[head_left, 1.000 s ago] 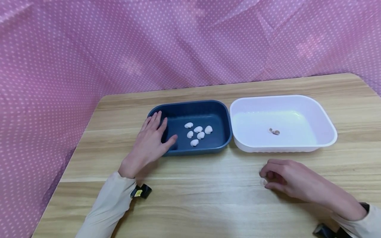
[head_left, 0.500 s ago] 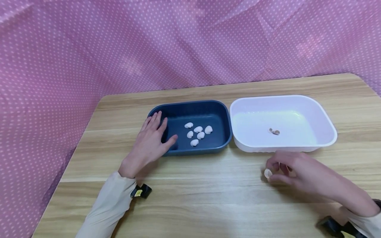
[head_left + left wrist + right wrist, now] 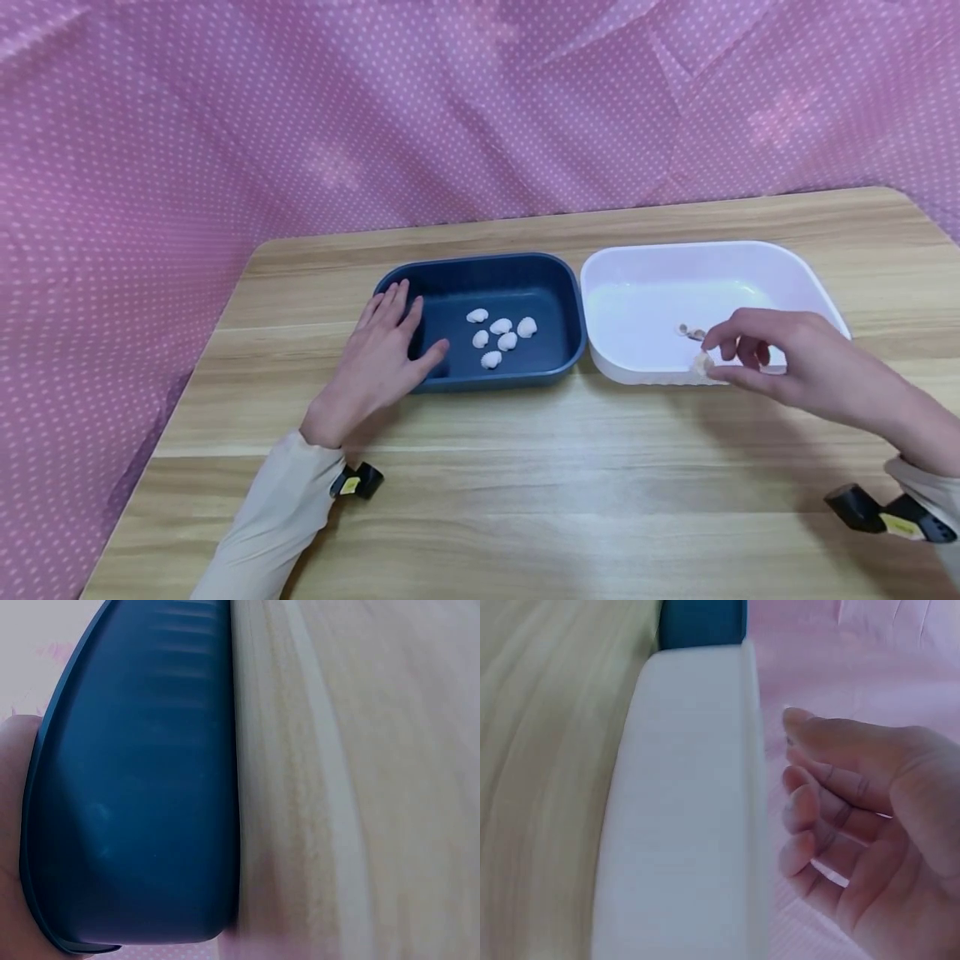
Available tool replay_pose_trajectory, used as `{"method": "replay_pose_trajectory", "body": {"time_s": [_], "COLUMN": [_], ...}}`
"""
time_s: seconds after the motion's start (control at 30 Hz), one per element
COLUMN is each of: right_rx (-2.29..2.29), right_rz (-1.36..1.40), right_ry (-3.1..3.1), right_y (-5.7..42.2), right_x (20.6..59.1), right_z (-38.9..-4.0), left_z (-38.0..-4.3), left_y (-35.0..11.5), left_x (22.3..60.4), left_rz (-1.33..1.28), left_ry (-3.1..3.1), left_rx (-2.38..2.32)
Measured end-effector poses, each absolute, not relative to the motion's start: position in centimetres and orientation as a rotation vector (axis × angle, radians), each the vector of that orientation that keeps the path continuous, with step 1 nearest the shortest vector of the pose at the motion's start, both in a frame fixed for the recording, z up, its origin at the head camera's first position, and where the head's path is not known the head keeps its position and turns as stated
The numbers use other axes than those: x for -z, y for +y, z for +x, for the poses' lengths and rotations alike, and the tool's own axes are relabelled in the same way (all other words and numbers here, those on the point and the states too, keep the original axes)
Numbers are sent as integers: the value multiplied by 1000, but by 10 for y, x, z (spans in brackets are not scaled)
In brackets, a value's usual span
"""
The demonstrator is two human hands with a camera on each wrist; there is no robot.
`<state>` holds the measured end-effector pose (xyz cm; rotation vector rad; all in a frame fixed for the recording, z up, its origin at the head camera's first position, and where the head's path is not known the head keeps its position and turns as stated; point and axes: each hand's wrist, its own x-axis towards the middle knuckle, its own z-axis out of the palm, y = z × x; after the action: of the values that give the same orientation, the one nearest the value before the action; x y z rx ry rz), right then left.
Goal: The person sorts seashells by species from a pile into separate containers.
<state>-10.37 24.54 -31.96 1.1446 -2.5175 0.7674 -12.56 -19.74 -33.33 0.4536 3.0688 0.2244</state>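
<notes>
My right hand (image 3: 795,354) pinches a small whitish seashell (image 3: 702,363) between thumb and forefinger, above the front rim of the white tray (image 3: 622,358). In the right wrist view the same hand (image 3: 862,810) shows beside the tray's outer wall (image 3: 682,802), and the shell is mostly hidden by the fingertips. My left hand (image 3: 375,358) lies with spread fingers over the left rim of the dark blue tray (image 3: 491,383). Several white ribbed shells (image 3: 501,327) lie inside that tray. A few tiny brownish shells (image 3: 687,330) lie in the white tray, close behind the right fingertips.
Both trays stand side by side on a wood-grain table (image 3: 525,492), their neighbouring rims nearly meeting. A pink dotted cloth (image 3: 450,125) hangs behind and to the left of it. Black wrist cameras (image 3: 357,481) sit at both sleeves.
My right hand has lifted the shell from the table in front of the white tray and carried it up and forward over the tray's front rim. The left hand has stayed put.
</notes>
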Motion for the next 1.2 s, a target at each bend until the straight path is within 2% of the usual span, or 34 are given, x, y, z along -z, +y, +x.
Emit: {"method": "replay_pose_trajectory", "body": {"time_s": [0.47, 0.97, 1.2], "right_rx": [-705, -640, -641], "right_rz": [960, 765, 761], "right_ry": [-2645, -2879, -2952], "right_y": [272, 262, 259], "right_x": [341, 349, 351], "right_z": [-140, -169, -175], "left_z": [-127, -126, -125], "left_y": [-196, -201, -201], "left_x": [335, 334, 336], "left_rz": [454, 449, 455], "left_ry": [3066, 3066, 3066], "left_rx": [-212, -224, -216]}}
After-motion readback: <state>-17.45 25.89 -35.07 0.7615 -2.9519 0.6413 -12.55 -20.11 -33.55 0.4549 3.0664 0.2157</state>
